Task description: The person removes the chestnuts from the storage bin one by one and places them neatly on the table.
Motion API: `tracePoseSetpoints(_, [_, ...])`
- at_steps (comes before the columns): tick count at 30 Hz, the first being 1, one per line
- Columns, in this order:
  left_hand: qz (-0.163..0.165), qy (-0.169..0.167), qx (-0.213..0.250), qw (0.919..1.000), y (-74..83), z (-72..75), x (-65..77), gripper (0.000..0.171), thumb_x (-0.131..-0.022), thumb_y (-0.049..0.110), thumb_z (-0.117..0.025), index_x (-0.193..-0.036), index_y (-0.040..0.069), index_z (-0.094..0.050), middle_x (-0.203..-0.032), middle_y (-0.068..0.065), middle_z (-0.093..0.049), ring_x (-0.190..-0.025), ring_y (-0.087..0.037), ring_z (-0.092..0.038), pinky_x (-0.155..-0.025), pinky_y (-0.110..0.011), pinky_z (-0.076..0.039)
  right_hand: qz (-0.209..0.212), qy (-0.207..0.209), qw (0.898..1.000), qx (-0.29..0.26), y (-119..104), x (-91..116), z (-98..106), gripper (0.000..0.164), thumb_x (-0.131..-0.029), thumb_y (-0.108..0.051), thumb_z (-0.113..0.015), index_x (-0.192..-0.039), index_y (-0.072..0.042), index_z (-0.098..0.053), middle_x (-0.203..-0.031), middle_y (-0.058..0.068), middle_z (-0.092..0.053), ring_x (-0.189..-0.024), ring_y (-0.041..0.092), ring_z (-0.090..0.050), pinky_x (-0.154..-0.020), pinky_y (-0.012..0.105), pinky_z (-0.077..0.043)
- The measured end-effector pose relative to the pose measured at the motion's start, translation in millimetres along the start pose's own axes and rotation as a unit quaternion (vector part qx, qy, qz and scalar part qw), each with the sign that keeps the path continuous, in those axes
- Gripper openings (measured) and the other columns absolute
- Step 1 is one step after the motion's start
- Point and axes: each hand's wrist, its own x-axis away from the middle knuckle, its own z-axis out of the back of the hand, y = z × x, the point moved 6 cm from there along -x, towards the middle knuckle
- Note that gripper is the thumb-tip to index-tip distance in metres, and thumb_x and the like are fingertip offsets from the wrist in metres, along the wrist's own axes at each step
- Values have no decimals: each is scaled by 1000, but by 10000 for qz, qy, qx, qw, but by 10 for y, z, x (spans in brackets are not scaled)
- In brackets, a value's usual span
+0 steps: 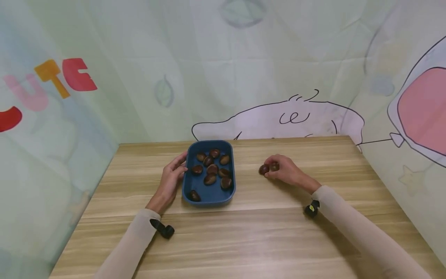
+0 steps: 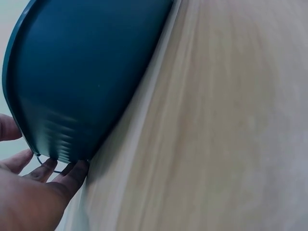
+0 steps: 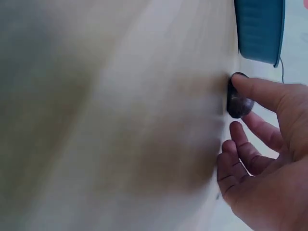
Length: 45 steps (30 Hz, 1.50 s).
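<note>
A blue tray (image 1: 208, 198) holds several brown chestnuts (image 1: 212, 169), spread over its floor. My left hand (image 1: 170, 180) rests against the tray's left side, fingertips touching the outer wall and the thumb by the rim. In the left wrist view, the fingers (image 2: 72, 178) meet the wall low down, close to the tabletop. To the right of the tray, my right hand (image 1: 283, 170) pinches a chestnut (image 1: 263, 169) between thumb and forefinger, at the table surface. A second chestnut (image 1: 275, 166) lies under that hand, partly covered by its fingers. The right wrist view shows the held chestnut (image 3: 239, 102) dark and glossy.
Both stand on a wood-grain table (image 1: 244, 240). A printed cloth backdrop (image 1: 195, 69) rises behind the table's far edge and along both sides. A small black device (image 1: 165, 229) is strapped to the left wrist, another (image 1: 311, 209) to the right.
</note>
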Motion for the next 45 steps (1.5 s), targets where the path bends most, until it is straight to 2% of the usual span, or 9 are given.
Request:
tracePoseSetpoints(6, [108,-88,-110,9998,-3,3,5,61,-110,-1,-49,-170,6,-41,-172,-14,-43,-156,-33,-45,-106,-22,-50,355,-293,9983,356,-164,-56,31,56,-88,-8,-91,-136,9,-69,-130,24,-72,-122,42,-63,-109,62,-48])
tracePoseSetpoints(14, [95,-266,-304,9991,12,28,28,63,-111,1,-50,-172,7,-38,-175,-14,-40,-159,-33,-43,-107,-22,-51,777,-262,9959,375,-578,-118,30,47,-94,-11,-86,-134,7,-72,-133,22,-74,-126,41,-64,-107,61,-51])
tracePoseSetpoints(17, [80,-339,-364,9987,25,36,40,63,-111,2,-50,-173,9,-36,-176,-13,-39,-160,-33,-41,-113,-29,-50,973,-209,9944,357,-741,-142,-7,44,-93,-8,-86,-133,6,-73,-132,19,-75,-125,39,-65,-106,59,-52])
tracePoseSetpoints(21, [143,-459,-400,9980,32,36,51,63,-112,4,-50,-174,11,-35,-177,-11,-36,-161,-33,-39,-125,-46,-41,1323,-205,9905,314,-970,-167,-75,42,-93,-9,-87,-131,5,-74,-132,17,-75,-128,39,-64,-112,60,-48])
tracePoseSetpoints(23, [178,-511,-380,9978,30,36,52,63,-113,5,-50,-174,12,-35,-178,-10,-36,-161,-32,-39,-126,-49,-39,1464,-261,9885,286,-1077,-179,-117,42,-94,-12,-87,-130,4,-75,-132,16,-74,-131,39,-62,-115,60,-46])
tracePoseSetpoints(31, [126,-683,-196,9974,20,52,69,64,-113,5,-50,-174,10,-33,-179,-11,-32,-163,-31,-36,-112,-26,-50,1662,-701,9829,374,-1342,-266,-336,46,-96,-22,-88,-134,0,-75,-136,11,-73,-134,35,-58,-115,55,-46])
tracePoseSetpoints(35, [113,-756,-43,9971,10,57,69,64,-113,4,-49,-174,11,-32,-180,-9,-31,-163,-30,-34,-110,-24,-51,1830,-935,9774,498,-1402,-351,-486,45,-97,-22,-87,-133,0,-75,-136,12,-73,-133,34,-57,-114,53,-46])
tracePoseSetpoints(41, [120,-781,-68,9968,6,49,91,64,-113,5,-49,-174,12,-32,-180,-8,-31,-164,-29,-31,-109,-23,-51,1970,-1247,9701,673,-1503,-431,-702,44,-96,-22,-88,-133,-2,-76,-135,12,-73,-133,33,-56,-116,52,-45])
tracePoseSetpoints(45, [153,-801,-93,9966,1,35,82,64,-114,6,-49,-175,13,-32,-180,-7,-29,-165,-27,-30,-109,-22,-51,2010,-1411,9657,839,-1527,-482,-796,45,-97,-25,-87,-136,-5,-76,-135,10,-73,-127,29,-56,-110,48,-48])
